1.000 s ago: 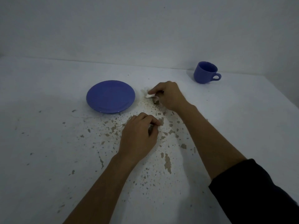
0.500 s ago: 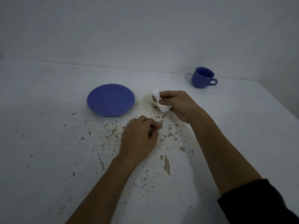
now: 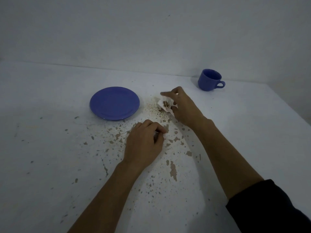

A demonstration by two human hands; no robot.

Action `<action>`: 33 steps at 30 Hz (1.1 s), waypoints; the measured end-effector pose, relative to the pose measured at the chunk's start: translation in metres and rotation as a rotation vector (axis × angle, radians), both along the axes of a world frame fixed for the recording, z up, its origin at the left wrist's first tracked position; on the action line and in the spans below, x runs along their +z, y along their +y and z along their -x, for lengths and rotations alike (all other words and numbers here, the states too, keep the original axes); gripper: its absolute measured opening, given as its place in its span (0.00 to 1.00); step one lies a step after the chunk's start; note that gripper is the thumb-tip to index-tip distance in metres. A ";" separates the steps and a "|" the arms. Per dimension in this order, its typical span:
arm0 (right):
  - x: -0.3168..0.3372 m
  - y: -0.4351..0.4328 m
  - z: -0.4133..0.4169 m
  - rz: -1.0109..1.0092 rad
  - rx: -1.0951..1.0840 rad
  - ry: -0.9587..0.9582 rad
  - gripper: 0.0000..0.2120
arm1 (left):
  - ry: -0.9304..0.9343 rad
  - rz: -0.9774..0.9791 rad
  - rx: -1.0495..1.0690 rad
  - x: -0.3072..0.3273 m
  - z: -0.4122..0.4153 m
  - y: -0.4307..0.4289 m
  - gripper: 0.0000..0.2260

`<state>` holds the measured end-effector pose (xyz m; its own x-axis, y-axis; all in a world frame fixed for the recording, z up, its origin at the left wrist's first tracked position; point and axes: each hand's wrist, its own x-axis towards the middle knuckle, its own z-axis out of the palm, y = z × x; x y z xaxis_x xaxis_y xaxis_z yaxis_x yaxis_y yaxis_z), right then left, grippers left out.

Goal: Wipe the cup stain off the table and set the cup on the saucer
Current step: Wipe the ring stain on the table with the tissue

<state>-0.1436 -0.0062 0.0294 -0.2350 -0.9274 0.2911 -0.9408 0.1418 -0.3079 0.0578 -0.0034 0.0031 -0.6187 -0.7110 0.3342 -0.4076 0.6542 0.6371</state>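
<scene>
White table (image 3: 50, 98): right hand (image 3: 183, 108) pinching stained tissue (image 3: 165, 105); cup (image 3: 209, 79) well beyond; left hand (image 3: 144, 143) curled.

The saucer (image 3: 114, 103) lies on the tabletop (image 3: 42, 148) left of my right hand (image 3: 182, 106) (tissue (image 3: 165, 105) in it); the cup (image 3: 209, 79) stands behind, to the right, well apart. My left hand (image 3: 144, 145) rests nearer me.
</scene>
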 end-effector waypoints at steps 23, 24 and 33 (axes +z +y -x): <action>0.003 -0.024 -0.037 -0.132 0.142 0.085 0.18 | 0.007 0.008 0.017 -0.006 0.004 -0.001 0.05; 0.005 -0.021 -0.036 -0.135 0.188 0.062 0.17 | 0.009 0.009 0.017 -0.006 0.004 -0.001 0.06; 0.014 -0.035 -0.018 -0.030 0.040 -0.042 0.13 | 0.003 0.015 0.019 -0.004 0.003 -0.001 0.05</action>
